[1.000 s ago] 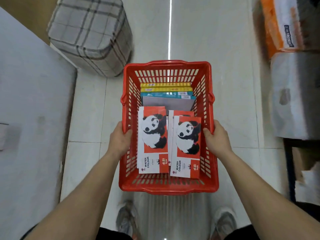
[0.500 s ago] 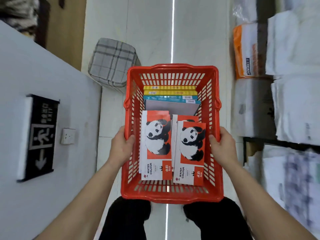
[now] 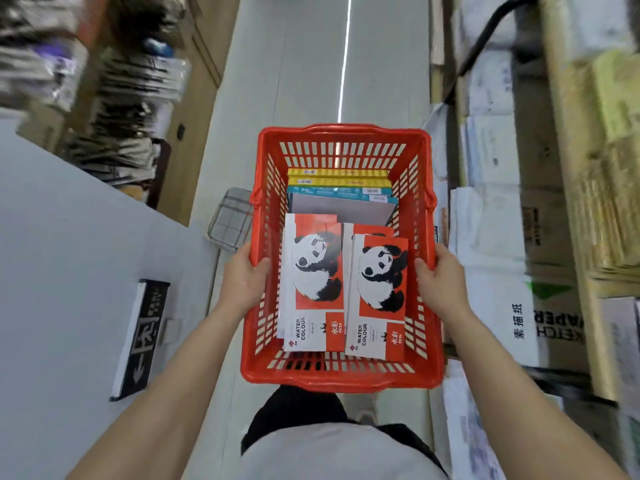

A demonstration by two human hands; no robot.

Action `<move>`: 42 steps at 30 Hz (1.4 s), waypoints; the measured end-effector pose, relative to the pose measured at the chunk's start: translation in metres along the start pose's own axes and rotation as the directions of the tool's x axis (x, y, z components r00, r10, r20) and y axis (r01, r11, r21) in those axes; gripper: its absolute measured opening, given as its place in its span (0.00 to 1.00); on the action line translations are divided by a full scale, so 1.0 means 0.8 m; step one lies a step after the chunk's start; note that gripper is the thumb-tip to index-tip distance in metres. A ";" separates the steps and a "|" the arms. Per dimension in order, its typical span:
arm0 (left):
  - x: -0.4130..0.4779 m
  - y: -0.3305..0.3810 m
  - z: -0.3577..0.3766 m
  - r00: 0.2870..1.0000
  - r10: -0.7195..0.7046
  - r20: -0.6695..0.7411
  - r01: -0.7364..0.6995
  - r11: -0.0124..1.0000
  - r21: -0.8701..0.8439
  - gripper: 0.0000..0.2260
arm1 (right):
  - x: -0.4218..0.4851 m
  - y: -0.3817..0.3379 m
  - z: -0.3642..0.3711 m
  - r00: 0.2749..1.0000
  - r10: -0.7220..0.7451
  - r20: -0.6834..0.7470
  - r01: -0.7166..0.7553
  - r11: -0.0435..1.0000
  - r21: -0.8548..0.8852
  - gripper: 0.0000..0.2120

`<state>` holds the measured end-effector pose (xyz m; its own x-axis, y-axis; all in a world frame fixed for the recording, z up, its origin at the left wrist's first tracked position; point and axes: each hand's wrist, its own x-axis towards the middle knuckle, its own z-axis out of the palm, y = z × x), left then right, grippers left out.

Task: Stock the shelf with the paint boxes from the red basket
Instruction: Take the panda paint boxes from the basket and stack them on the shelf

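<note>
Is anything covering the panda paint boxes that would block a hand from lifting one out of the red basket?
Nothing visible does: the panda paint boxes lie uncovered on top in the red basket.

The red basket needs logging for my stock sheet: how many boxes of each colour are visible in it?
In the red basket:
Panda watercolour boxes: at least 3, one mostly hidden
Yellow boxes: 2
Teal boxes: at least 1
Grey box: 1
Total: at least 7

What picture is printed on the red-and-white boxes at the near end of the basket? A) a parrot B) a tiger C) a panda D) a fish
C: each of the red-and-white boxes in the red basket shows a black-and-white panda above the words WATER COLOUR.
</note>
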<state>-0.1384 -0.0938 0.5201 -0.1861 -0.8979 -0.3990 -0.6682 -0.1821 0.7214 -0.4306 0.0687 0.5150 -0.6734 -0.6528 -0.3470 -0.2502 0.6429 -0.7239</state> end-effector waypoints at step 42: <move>1.232 0.744 -0.109 0.995 0.036 -0.095 -0.055 0.978 -0.200 0.08 | 1.274 -0.766 -0.010 0.991 -0.131 0.006 0.130 0.985 0.110 0.10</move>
<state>-0.6563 -1.1222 0.6055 -0.1407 -0.9379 -0.3170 -0.4990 -0.2093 0.8409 -0.9688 -0.9875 0.6098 -0.6303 -0.7340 -0.2528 -0.2572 0.5046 -0.8241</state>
